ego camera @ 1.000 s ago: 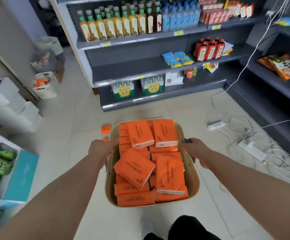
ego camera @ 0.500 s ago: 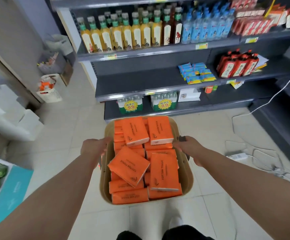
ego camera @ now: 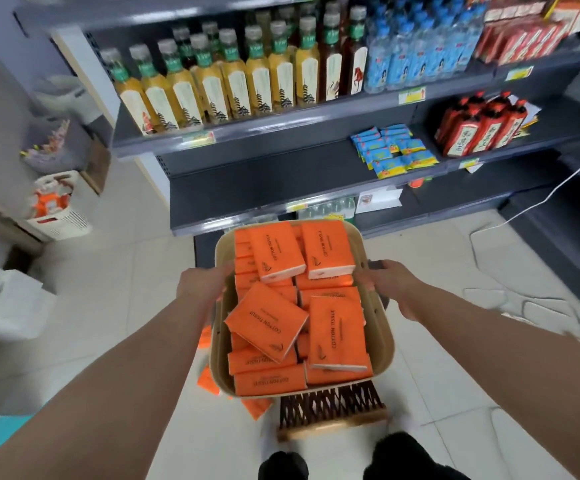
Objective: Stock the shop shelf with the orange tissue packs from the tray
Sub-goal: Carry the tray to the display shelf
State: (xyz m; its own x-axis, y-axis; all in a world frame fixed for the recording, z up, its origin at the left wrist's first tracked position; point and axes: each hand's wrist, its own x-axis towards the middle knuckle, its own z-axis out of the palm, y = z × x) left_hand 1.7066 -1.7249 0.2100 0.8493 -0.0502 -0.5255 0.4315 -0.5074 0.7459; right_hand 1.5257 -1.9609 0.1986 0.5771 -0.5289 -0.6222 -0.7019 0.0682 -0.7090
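- Orange tissue packs (ego camera: 267, 322): glossy film wrap, flat rectangular blocks with a white strip along one long edge and dark "COTTON TISSUE" print on the face.
- The packs lie in the tray (ego camera: 381, 341). The lower layers stand in rows on edge, and four loose packs lie flat and askew on top.
- The tray is a beige, smooth, matte tub with rounded corners and upright walls. It is held between both hands, in front of the shelf (ego camera: 264, 192) and above the tiled floor.
- Left hand (ego camera: 202, 285): it clasps the tray's left rim. The fingertips are hidden behind the wall.
- Right hand (ego camera: 390, 282): its fingers curl round a dark handle (ego camera: 374, 264) on the tray's right rim. Only a stub of the handle shows.
- The shelf has dark grey metal boards with price strips along the front lips. The board nearest the tray shows bare metal.
- One board up stand the yellow bottles (ego camera: 236, 81), grey-capped with pale labels. To the right are blue packets (ego camera: 394, 154) and red bottles (ego camera: 482, 126).
- A wooden lattice piece (ego camera: 330, 407) sits on the floor, partly covered by the tray. What it is cannot be told.
- Floor packs (ego camera: 209, 379): more orange packs lie below the tray's left side, mostly hidden.
- The frame edges are blurred, and the label text on the bottles is unreadable.
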